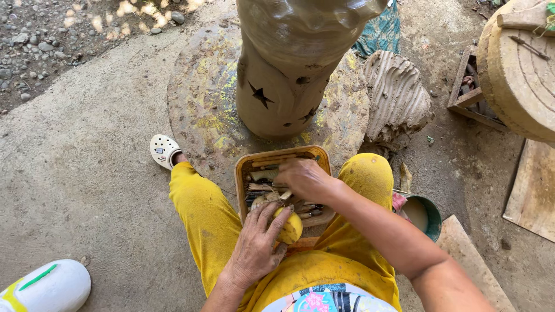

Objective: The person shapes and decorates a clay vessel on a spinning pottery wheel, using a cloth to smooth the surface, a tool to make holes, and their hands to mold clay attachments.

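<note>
An orange plastic tray [241, 173] full of several clay tools rests on my lap between my yellow-trousered knees. My right hand [303, 178] reaches into the tray, fingers curled down among the tools; what it grips is hidden. My left hand [254, 245] rests at the tray's near edge with its fingers on a yellow sponge [291, 228]. A tall wet clay vessel [283, 63] with star-shaped cut-outs stands on a round, paint-stained turntable [199, 98] just beyond the tray.
A ribbed lump of clay [396, 95] sits right of the vessel. A teal bowl [425, 216] lies by my right knee, a wooden plank [474, 260] beside it. Another round wheel [520, 75] stands at the far right. A white container [49, 286] lies at bottom left.
</note>
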